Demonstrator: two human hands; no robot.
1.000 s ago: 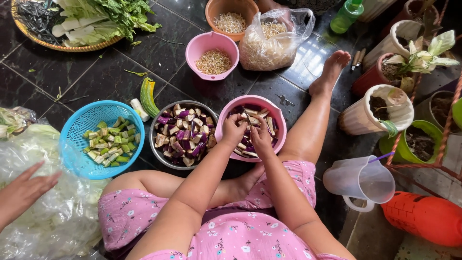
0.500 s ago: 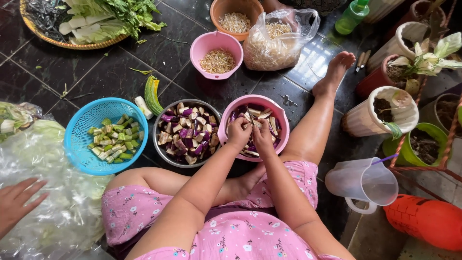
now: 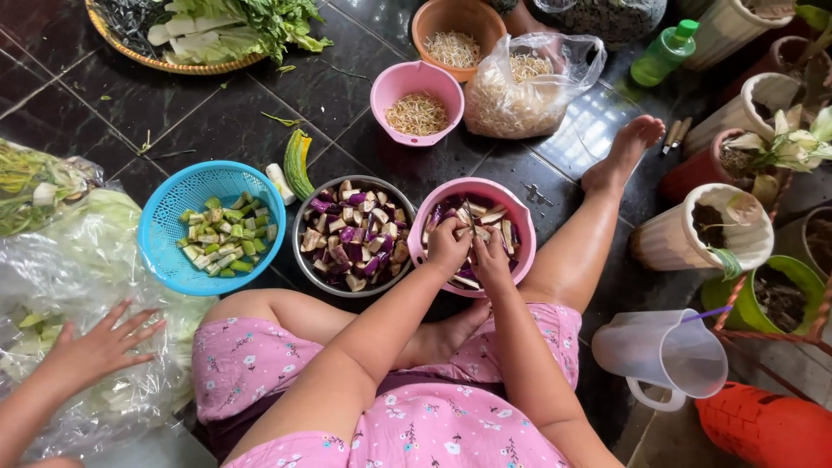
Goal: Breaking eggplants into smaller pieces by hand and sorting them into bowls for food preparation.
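Floor tiles (image 3: pixel 113 113), dark and wet-looking, carry everything. Nearest the knees sits the pink bowl (image 3: pixel 511 204) of aubergine strips (image 3: pixel 485 217), right of the steel bowl (image 3: pixel 386 186). Left hand (image 3: pixel 449 247) and right hand (image 3: pixel 492 260) curl closed on pieces inside; their long axis I cannot tell. Pressing the near rim might tip the bowl.

The single head-worn camera is looking steeply down from close above the seated person's lap, facing forward over the tiled floor (image 3: pixel 156 113), taking in bowls within arm's reach and pots at right.
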